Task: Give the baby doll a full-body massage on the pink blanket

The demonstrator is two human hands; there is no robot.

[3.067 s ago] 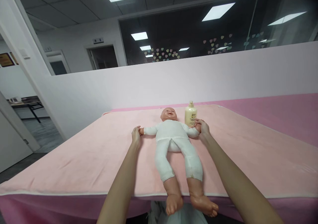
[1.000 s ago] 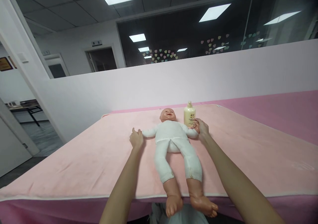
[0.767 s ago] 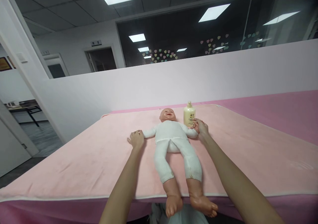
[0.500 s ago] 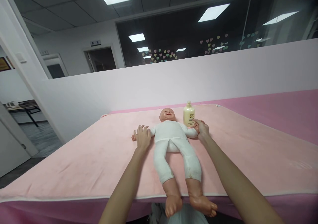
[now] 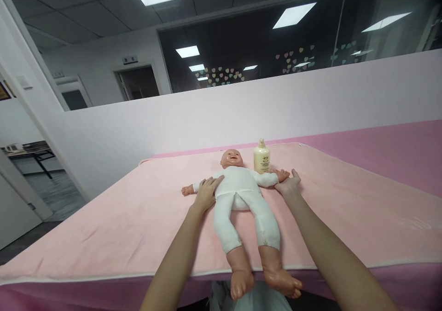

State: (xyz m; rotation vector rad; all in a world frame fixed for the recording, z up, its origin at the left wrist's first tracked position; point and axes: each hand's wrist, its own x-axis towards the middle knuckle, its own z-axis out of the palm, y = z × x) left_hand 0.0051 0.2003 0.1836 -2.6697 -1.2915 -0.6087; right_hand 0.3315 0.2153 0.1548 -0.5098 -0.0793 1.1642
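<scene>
A baby doll [image 5: 240, 196] in a white one-piece lies on its back on a pale pink towel [image 5: 120, 223], arms spread and bare feet hanging over the near edge. My left hand [image 5: 206, 192] rests open on the doll's upper arm near its shoulder, fingers stretched toward the chest. My right hand [image 5: 288, 185] lies open on the towel beside the doll's other hand, thumb up, touching or nearly touching it. A cream pump bottle [image 5: 261, 158] stands upright just behind that arm, beside the doll's head.
The towel covers a darker pink tabletop [image 5: 390, 150] that runs on to the right. A white partition wall [image 5: 241, 113] rises behind the table, with dark glass above it. A doorway and floor lie at the left.
My left hand let go of the doll's hand and slid inward onto its upper arm. My right hand released the doll's other hand and opened beside it. That doll hand now shows.
</scene>
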